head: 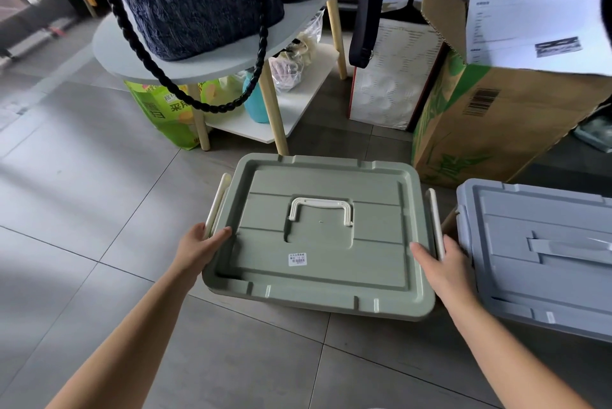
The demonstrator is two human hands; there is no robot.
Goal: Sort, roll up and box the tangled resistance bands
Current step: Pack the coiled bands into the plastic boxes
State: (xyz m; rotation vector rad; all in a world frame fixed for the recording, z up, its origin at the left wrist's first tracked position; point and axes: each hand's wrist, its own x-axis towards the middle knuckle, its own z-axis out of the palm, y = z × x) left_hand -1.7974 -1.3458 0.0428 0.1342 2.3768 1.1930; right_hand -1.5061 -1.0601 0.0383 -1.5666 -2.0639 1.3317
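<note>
Left grip (198,244), right grip (442,264) clasp opposite sides of green box (331,276).

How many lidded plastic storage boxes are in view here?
2. A green box at centre, gripped at its sides by the left hand and right hand; a blue-grey box to its right, partly cut off by the frame. Others could be hidden.

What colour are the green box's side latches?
The latches are cream, like the lid handle of the green box; head view.
</note>
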